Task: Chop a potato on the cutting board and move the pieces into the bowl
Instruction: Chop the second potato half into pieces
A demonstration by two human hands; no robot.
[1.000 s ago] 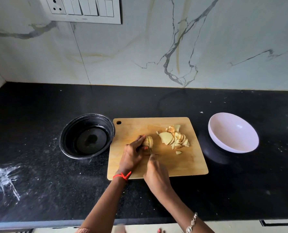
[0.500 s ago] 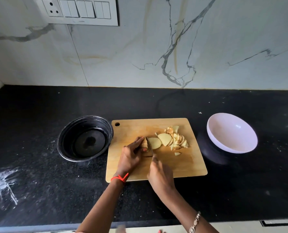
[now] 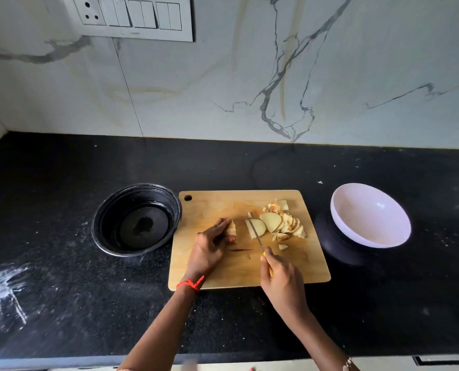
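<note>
Right hand [image 3: 283,282] around knife [image 3: 255,232], knuckles up

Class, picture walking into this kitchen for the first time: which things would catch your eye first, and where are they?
The wooden cutting board mid-counter draws the eye: the left hand holds the uncut potato end, and the right hand holds a knife with its blade at the pale potato slices. An empty white bowl sits to the board's right, a black bowl to its left.

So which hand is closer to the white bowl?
Right. The right hand, gripping the knife, is left of the white bowl; the left hand holds the potato chunk farther left.
</note>
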